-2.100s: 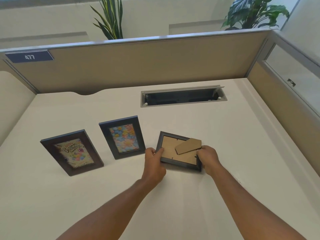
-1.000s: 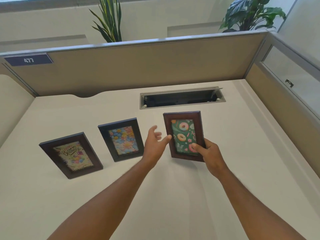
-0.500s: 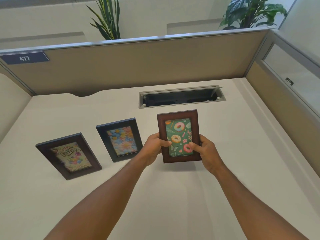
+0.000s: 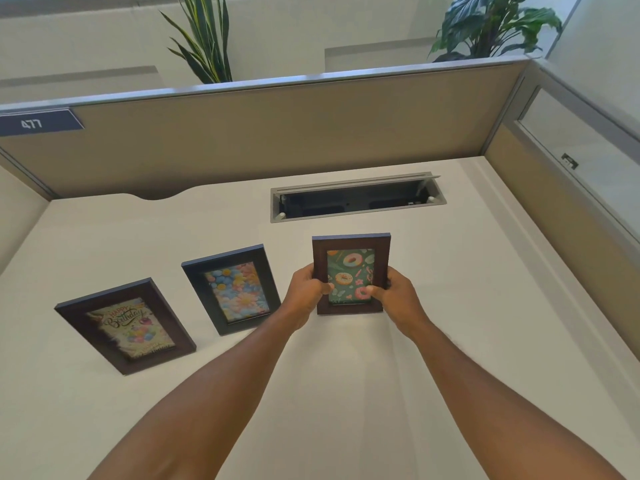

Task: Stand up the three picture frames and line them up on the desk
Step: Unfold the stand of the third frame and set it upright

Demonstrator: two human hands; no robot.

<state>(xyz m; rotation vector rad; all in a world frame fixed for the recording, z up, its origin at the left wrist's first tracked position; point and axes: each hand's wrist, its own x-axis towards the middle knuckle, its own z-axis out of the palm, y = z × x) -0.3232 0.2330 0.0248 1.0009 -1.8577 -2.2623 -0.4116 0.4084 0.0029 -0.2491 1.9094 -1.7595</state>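
Donut frame: the brown frame with the donut picture (image 4: 350, 273) stands upright at the right end of the row, picture side toward the camera, its bottom edge at the desk surface (whether it fully rests there or is slightly lifted cannot be told).
Left hand: the left hand (image 4: 306, 292) clasps the frame's left edge, thumb across the front of the lower left border, fingers wrapped behind.
Right hand: the right hand (image 4: 396, 297) clasps the right edge the same way, thumb lying over the lower right corner of the picture.
Flower frame: the dark frame with the flower picture (image 4: 232, 289) stands leaning back, just left of the left hand and near the donut frame, not touching it.
Birthday frame: the brown frame with the "Happy Birthday" card (image 4: 126, 325) stands leaning back at the left end, apart from the flower frame and closer to the camera.
Row: the three run in a slanting line from near left to farther right.
Desk: the pale desk (image 4: 346, 393) has an open cable tray (image 4: 356, 199) set in behind the donut frame.
Background: a tan partition (image 4: 277, 133) with a "477" sign (image 4: 34, 123); two plants (image 4: 204, 39) rise behind it.
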